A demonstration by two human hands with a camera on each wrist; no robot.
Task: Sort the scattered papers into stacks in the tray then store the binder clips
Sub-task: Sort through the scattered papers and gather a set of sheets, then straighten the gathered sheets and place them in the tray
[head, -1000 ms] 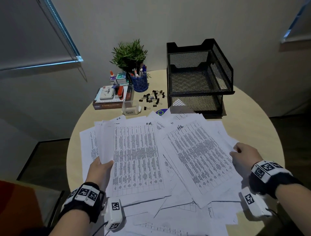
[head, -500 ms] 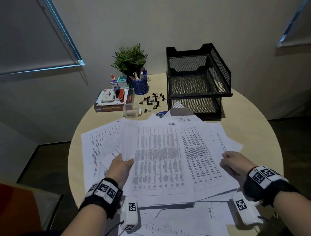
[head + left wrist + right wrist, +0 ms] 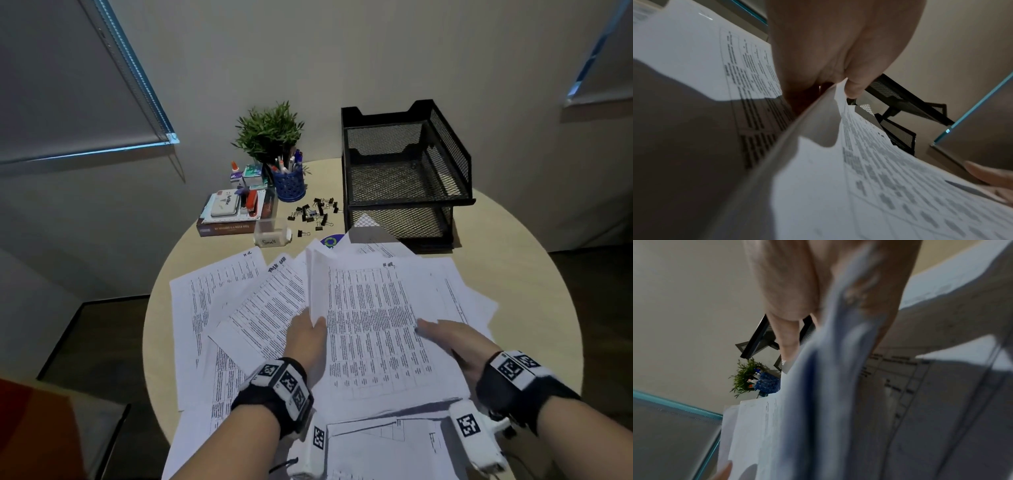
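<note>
Printed papers (image 3: pixel 212 298) lie scattered over the round table (image 3: pixel 513 281). My left hand (image 3: pixel 308 337) pinches the left edge of a gathered sheaf (image 3: pixel 373 329), and that edge bends upward. In the left wrist view its thumb (image 3: pixel 855 84) presses on the sheet edge (image 3: pixel 818 121). My right hand (image 3: pixel 445 339) holds the sheaf's right side with digits on top; in the right wrist view the blurred paper (image 3: pixel 828 369) runs between its digits. The black mesh tray (image 3: pixel 407 205) stands at the back right, with a paper corner in its lower tier. Several binder clips (image 3: pixel 315 214) lie left of the tray.
A clear box labelled "Small" (image 3: pixel 270 236) sits by the clips. Behind it stand a blue pen cup (image 3: pixel 289 185), a plant (image 3: pixel 269 132), a glue bottle (image 3: pixel 234 171) and a book with a stapler on top (image 3: pixel 233 219). More sheets hang over the near edge.
Both hands have slid inward toward each other, drawing sheets into one sheaf. The left hand moved right, and the sheaf's left edge now stands bent up.
</note>
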